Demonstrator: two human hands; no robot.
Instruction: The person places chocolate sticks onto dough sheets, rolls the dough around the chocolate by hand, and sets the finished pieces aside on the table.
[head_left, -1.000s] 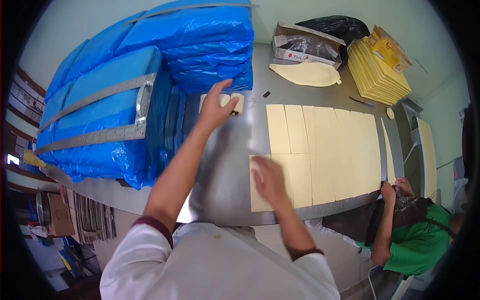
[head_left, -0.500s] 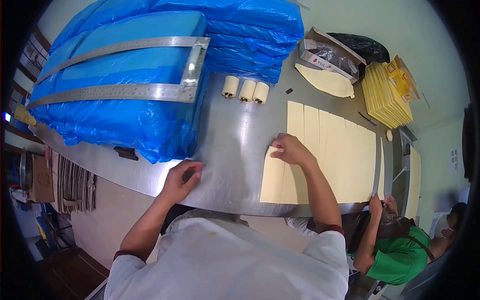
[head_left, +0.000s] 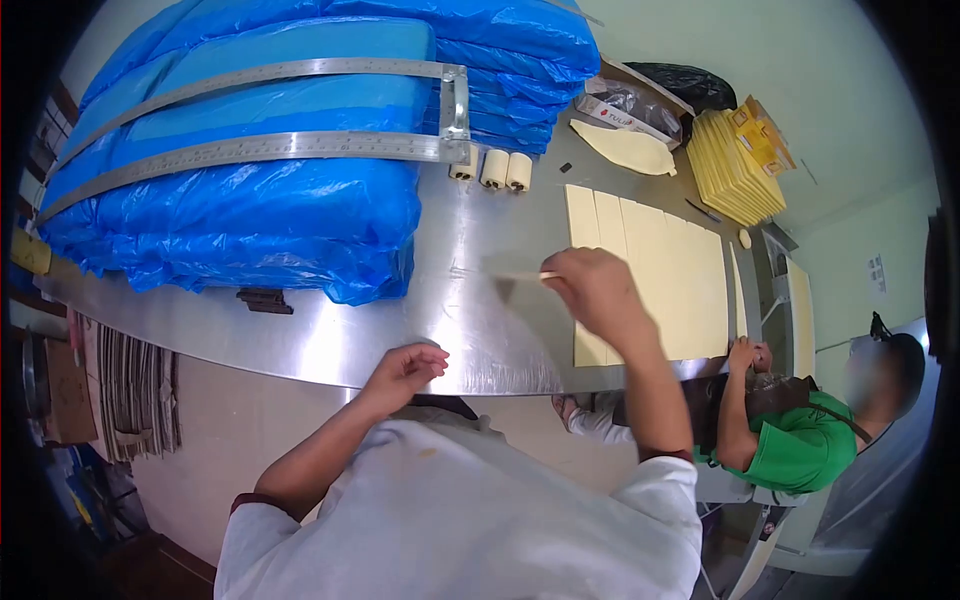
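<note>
My right hand (head_left: 598,290) pinches one end of a pale dough piece (head_left: 520,275), lifted over the steel table and seen nearly edge-on. Just beyond that hand lies a flat dough sheet (head_left: 670,290), cut into long strips side by side. My left hand (head_left: 405,378) hovers at the table's near edge with fingers loosely bent, holding nothing. Several short dark brown sticks (head_left: 265,301) rest on the steel to its left. Farther back stand three dough rolls (head_left: 493,169) with dark ends showing; a metal frame's corner partly covers the leftmost.
Blue plastic-wrapped stacks (head_left: 300,180) carry a metal ruler frame (head_left: 300,147). A dough offcut (head_left: 625,148), a knife (head_left: 703,210), a carton (head_left: 635,115) and a yellow stack (head_left: 735,165) are at the back right. A co-worker in green (head_left: 810,445) reaches to the sheet's right edge.
My right hand has lifted the dough piece from the sheet's left side and carried it up. My left hand has shifted right. The whole view has moved slightly.
</note>
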